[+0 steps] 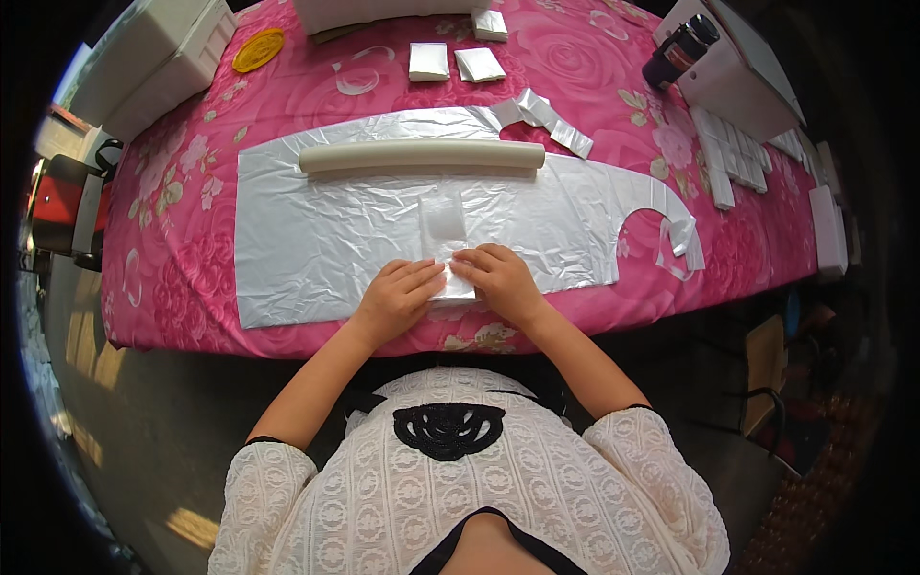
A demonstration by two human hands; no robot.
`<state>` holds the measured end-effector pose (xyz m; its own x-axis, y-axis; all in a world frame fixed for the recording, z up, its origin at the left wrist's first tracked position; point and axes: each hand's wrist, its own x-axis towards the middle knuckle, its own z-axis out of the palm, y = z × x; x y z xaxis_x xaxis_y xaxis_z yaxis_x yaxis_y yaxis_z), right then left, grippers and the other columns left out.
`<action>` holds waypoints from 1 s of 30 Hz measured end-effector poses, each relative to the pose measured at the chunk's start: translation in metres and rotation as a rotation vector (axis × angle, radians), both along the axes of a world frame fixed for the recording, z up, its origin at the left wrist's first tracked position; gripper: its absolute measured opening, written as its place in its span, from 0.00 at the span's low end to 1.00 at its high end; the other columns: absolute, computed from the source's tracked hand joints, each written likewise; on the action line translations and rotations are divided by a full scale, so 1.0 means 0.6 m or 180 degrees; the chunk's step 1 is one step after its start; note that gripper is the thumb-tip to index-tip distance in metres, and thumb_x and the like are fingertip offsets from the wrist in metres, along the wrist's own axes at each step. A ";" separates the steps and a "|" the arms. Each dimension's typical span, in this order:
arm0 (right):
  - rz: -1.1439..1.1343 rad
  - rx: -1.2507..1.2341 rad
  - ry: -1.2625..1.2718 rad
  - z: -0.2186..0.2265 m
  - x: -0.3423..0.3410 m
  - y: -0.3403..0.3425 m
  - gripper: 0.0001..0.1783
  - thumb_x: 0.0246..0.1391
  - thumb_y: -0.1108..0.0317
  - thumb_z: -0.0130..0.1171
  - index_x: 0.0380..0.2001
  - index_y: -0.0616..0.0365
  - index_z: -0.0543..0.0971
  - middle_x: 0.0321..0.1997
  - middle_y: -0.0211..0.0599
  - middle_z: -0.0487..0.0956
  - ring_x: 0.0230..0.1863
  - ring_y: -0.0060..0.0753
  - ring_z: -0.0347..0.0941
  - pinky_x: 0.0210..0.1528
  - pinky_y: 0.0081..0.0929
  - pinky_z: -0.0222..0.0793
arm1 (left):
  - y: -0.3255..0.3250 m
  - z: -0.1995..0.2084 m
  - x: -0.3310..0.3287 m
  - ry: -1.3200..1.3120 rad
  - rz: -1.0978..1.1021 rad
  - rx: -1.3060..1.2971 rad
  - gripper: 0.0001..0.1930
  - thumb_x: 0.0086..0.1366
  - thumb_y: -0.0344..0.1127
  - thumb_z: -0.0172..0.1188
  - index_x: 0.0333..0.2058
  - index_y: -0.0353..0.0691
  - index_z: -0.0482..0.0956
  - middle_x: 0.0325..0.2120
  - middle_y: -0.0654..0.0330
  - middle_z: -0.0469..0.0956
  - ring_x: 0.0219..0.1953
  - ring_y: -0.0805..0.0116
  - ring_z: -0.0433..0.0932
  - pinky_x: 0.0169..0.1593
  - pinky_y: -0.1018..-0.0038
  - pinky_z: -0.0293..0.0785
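A shiny, silvery-white plastic sheet, shaped like a disposable apron with a neck opening at its right end, lies wrinkled across the table. On its near middle is a folded piece of thin plastic film, upright as a narrow strip toward me. My left hand and my right hand meet at the strip's near end, fingertips closed on the folded film from both sides. Beyond them a long, cream-coloured tube rests sideways on the sheet. The film's edges under my fingers are partly hidden.
Several folded silvery packets sit at the far side, near a white box. A yellow disc lies far left beside another white box. At right stand a dark bottle and a row of white packets; a chair is beyond the edge.
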<state>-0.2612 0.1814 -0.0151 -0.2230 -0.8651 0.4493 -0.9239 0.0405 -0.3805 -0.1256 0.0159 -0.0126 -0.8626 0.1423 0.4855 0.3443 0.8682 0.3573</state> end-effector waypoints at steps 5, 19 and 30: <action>0.0008 -0.0126 -0.0110 -0.002 -0.004 -0.002 0.16 0.33 0.77 0.55 0.33 0.56 0.78 0.38 0.33 0.77 0.37 0.35 0.72 0.40 0.29 0.69 | -0.001 -0.003 -0.002 -0.0217 0.0138 0.0138 0.18 0.45 0.24 0.56 0.39 0.38 0.74 0.42 0.57 0.75 0.45 0.63 0.74 0.47 0.69 0.67; -0.1000 0.0448 -0.1818 0.015 -0.026 -0.047 0.10 0.49 0.61 0.55 0.28 0.56 0.79 0.24 0.42 0.77 0.27 0.43 0.72 0.30 0.34 0.66 | 0.003 -0.011 -0.036 -0.0862 0.1318 0.2091 0.17 0.56 0.31 0.56 0.45 0.32 0.71 0.22 0.51 0.78 0.24 0.58 0.78 0.28 0.71 0.72; -0.0656 0.0185 -0.1281 0.020 -0.031 -0.048 0.06 0.44 0.71 0.56 0.29 0.55 0.78 0.30 0.37 0.78 0.33 0.40 0.74 0.34 0.33 0.69 | -0.004 -0.003 -0.042 -0.1011 0.1288 0.2353 0.26 0.52 0.36 0.62 0.49 0.35 0.68 0.35 0.55 0.78 0.36 0.64 0.77 0.39 0.74 0.71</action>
<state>-0.2797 0.1528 -0.0033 -0.5400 -0.8056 0.2438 -0.6734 0.2398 -0.6993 -0.1510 0.0135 -0.0143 -0.8880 -0.4554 0.0629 -0.1479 0.4125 0.8988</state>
